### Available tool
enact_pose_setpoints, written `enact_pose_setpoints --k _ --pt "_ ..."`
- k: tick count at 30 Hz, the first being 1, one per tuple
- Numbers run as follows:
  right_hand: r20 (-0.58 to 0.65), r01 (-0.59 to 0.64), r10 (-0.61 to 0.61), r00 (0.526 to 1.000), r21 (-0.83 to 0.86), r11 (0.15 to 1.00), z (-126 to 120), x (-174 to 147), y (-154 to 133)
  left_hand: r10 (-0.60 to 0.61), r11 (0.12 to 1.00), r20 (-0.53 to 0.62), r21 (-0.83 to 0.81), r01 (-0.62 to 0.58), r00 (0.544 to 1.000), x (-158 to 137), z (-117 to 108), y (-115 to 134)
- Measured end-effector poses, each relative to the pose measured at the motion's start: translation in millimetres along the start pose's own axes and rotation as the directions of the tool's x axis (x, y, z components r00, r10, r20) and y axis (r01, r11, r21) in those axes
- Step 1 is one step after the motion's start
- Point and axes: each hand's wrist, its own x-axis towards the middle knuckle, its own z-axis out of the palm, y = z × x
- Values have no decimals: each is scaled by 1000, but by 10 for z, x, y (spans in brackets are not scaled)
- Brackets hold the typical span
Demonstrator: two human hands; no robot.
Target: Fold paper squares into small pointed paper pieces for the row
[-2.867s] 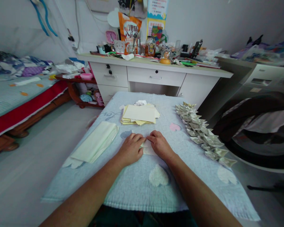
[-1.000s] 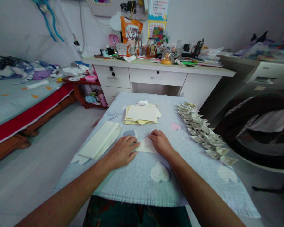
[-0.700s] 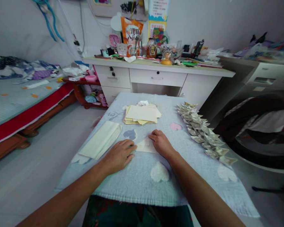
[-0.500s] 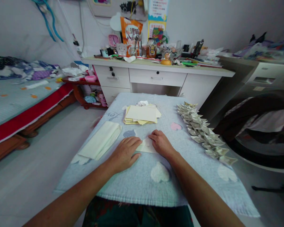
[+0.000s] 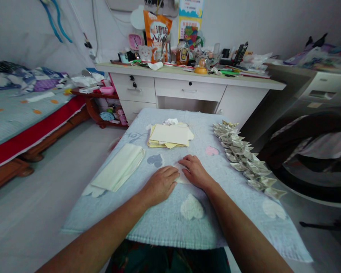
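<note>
A small folded sheet of cream paper [image 5: 183, 178] lies on the cloth-covered table in front of me, mostly covered by my hands. From the left, my left hand [image 5: 161, 184] reaches over it with fingers bent and close together, gripping its left part. My right hand [image 5: 196, 171] holds the paper's right side, with thumb and bent fingers on it. The fold under my fingers is hidden. Beyond my hands rests a stack of cream and yellow paper sheets [image 5: 170, 134]. To the left lies a folded pile of pale paper [image 5: 119, 167].
Rows of folded paper pieces with pointed tips [image 5: 241, 155] line the right side of the light blue tablecloth [image 5: 165, 227]. A crumpled white tissue [image 5: 171, 121] sits behind the stack. A cluttered white desk [image 5: 190, 91], a bed [image 5: 25, 110] and a washing machine [image 5: 324, 94] surround the table.
My left hand has slid right across the paper, close to my right hand, and covers more of it. The right hand's fingers have shifted slightly. The view has tilted a little downward.
</note>
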Motion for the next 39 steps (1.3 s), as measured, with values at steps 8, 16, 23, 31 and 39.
enact_pose_setpoints --k 8,16,23,31,39 --pt "41 -96 101 994 -123 988 3 0 -90 62 998 -56 36 -61 996 -4 72 -42" --pt "25 -162 164 986 -62 985 -101 -22 -40 79 994 -76 87 -72 994 -26 108 -62" --pt "118 -182 180 977 5 983 -224 -66 15 94 995 -118 50 -88 989 -31 107 -74" --pt "91 -205 211 973 -66 976 -215 -83 69 96 995 -106 48 -92 990 -35 111 -90" --pt "117 -199 224 967 -195 960 -143 -82 40 102 994 -107 52 -96 989 -35 103 -72"
